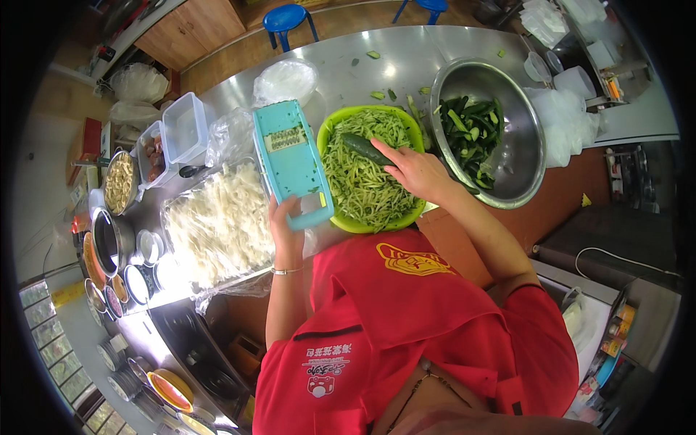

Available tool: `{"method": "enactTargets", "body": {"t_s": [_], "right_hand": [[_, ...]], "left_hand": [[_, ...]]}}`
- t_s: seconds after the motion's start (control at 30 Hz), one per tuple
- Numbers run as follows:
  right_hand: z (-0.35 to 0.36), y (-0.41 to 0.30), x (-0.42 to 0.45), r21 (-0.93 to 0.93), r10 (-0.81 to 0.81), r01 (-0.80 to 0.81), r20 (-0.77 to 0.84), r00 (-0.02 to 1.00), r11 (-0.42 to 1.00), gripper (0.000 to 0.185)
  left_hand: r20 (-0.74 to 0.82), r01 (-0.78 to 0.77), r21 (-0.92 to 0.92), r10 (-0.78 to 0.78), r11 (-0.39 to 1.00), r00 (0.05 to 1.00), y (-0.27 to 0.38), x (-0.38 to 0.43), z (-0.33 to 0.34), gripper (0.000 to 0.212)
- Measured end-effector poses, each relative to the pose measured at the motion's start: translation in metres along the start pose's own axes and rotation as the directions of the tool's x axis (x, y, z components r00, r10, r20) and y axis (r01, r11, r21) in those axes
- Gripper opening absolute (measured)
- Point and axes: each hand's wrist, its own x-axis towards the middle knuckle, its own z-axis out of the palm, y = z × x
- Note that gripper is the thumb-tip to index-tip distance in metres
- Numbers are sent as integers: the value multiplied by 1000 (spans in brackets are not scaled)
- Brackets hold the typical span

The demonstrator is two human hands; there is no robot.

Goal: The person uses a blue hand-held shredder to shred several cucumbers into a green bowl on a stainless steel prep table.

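My left hand (pixel 285 217) grips the handle end of a turquoise grater (pixel 293 163), which is tilted beside a lime-green basin (pixel 416 130). Bits of green peel cling around its metal blade. In my right hand (pixel 421 171) is a dark green cucumber (pixel 365 149), held over the heap of shredded cucumber (pixel 370 190) that fills the basin. My index finger lies along the cucumber. To the right stands a large stainless steel bowl (pixel 524 157) with cucumber pieces (pixel 472 130) gathered on its left side.
Plastic wrap surrounds a pile of pale strips (pixel 223 223) on the left. Behind it are a clear plastic container (pixel 186 122) and a bowl of chopped pieces (pixel 120 182). Cucumber scraps (pixel 377 95) dot the steel table (pixel 337 62). A blue stool (pixel 285 19) stands beyond.
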Motion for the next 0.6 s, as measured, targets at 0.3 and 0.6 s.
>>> {"method": "enactTargets", "body": {"t_s": [0.3,0.6], "right_hand": [[22,-4,-9,-78,-103,118,175,979,990,66],[27,-12,-32,-155,-156,180,154,976,971,69]], "left_hand": [[19,108,-254,-106,961,994,-48,56,10,25],[146,176,-131,-157,976,977,-62,30,38,45]]}}
